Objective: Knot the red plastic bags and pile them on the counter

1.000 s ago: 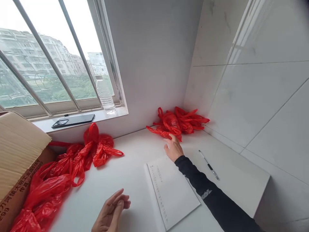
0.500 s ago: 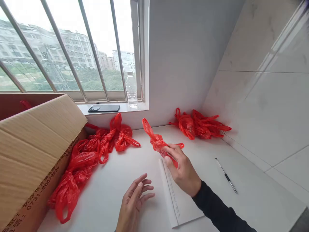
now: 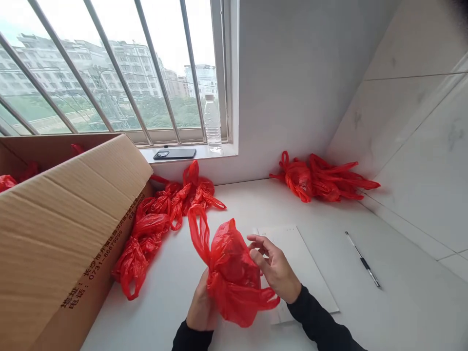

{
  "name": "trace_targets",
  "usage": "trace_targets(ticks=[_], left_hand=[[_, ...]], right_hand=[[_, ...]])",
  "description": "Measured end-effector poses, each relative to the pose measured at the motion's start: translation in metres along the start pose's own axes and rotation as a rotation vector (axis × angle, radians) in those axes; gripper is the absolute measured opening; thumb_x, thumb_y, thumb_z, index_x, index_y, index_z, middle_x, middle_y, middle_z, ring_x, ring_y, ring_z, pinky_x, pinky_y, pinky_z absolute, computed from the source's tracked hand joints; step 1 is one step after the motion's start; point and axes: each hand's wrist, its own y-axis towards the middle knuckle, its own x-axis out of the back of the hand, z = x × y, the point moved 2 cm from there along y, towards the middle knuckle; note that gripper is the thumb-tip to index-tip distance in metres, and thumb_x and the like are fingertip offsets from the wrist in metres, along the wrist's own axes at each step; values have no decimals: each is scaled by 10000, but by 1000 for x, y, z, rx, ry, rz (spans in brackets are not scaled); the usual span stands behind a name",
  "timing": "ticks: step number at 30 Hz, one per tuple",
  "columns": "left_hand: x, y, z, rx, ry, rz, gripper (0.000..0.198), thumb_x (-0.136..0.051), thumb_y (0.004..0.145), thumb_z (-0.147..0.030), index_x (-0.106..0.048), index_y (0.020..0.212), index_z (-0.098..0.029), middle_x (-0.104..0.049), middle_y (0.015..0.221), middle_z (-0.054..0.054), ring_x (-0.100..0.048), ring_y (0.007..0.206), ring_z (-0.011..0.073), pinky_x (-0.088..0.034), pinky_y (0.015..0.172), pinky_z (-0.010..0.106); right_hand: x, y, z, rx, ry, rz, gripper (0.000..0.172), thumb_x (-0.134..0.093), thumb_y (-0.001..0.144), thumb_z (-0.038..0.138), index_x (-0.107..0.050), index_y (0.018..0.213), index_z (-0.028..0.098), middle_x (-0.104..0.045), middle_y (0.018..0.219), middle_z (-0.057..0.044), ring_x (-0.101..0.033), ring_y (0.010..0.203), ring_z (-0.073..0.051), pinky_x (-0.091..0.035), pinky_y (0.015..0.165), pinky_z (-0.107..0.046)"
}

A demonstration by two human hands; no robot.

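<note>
A puffed-out red plastic bag (image 3: 234,273) with loop handles hangs over the table in front of me. My left hand (image 3: 202,302) supports it from the left and below; most of those fingers are hidden behind the plastic. At the bag's right side is my right hand (image 3: 276,268), its fingers bent and apart, the tips close to the plastic. Whether they touch it I cannot tell. Under and beyond this hand lies an open notebook (image 3: 310,263) with handwriting, partly covered by the bag and the arm.
A cardboard box (image 3: 84,204) holding red bags stands at left. Beside it lie several knotted red bags (image 3: 153,224); another red heap (image 3: 321,178) rests against the back wall. A pen (image 3: 361,261) lies at right. The sill bears a phone (image 3: 175,154) and a water bottle (image 3: 212,124).
The narrow, twisted bag that my right hand held is now puffed out and in my left hand. My right hand has loosened its fingers beside it. The view has shifted somewhat.
</note>
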Motion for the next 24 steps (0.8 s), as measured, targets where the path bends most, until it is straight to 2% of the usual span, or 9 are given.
trace_targets(ticks=[3, 5, 9, 12, 16, 19, 22, 24], left_hand=[[-4, -1, 5, 51, 137, 70, 442, -840, 651, -363, -741, 1036, -169, -777, 945, 103, -689, 989, 352, -560, 857, 421], [-3, 0, 6, 78, 249, 109, 511, -840, 637, -430, -738, 1067, -175, -777, 943, 116, -689, 985, 368, -564, 836, 433], [5, 5, 7, 97, 381, 147, 551, -840, 612, -486, -746, 1059, -178, -775, 944, 130, -689, 964, 376, -572, 795, 440], [7, 8, 8, 107, 367, 137, 509, -864, 587, -439, -757, 1011, -178, -774, 911, 118, -696, 923, 360, -574, 769, 421], [-8, 3, 6, 128, 267, 93, 404, -821, 665, -383, -744, 1014, -193, -762, 897, 104, -708, 878, 318, -572, 750, 398], [-23, -1, 5, 114, 284, 113, 443, -762, 735, -402, -697, 1118, -190, -743, 976, 119, -701, 906, 299, -569, 754, 383], [-27, -1, 4, 61, 324, 115, 455, -808, 688, -372, -685, 1078, -173, -733, 1024, 117, -698, 907, 289, -565, 756, 356], [-22, 1, 4, 34, 332, 53, 402, -818, 684, -349, -676, 1014, -172, -740, 1006, 102, -700, 884, 278, -563, 755, 350]], right_hand=[[-2, 0, -9, -1, 128, 100, 472, -589, 886, 525, -575, 1263, 243, -639, 1044, -62, -583, 858, -179, -518, 776, -322], [-3, -1, -10, -1, 177, 140, 462, -609, 882, 503, -578, 1265, 248, -649, 1083, -67, -593, 876, -186, -516, 827, -350], [-2, -3, -4, -2, 280, 183, 438, -621, 885, 468, -583, 1261, 245, -678, 1089, -71, -623, 950, -213, -517, 840, -355], [0, -4, 1, 28, 341, 149, 383, -641, 885, 423, -601, 1218, 239, -685, 1075, -60, -630, 959, -208, -508, 864, -344], [2, -5, 0, 42, 269, 64, 279, -543, 941, 426, -650, 1079, 208, -676, 885, -20, -605, 807, -179, -493, 781, -310], [3, -3, -6, 37, 137, 4, 320, -490, 959, 453, -668, 953, 187, -633, 764, 6, -559, 739, -168, -456, 702, -287], [2, -2, -10, 30, 145, 42, 351, -488, 951, 493, -663, 993, 193, -650, 808, 0, -563, 751, -167, -464, 691, -283], [-1, -3, -11, -10, 232, 78, 381, -472, 947, 531, -640, 1070, 212, -668, 881, -18, -599, 783, -176, -499, 692, -291]])
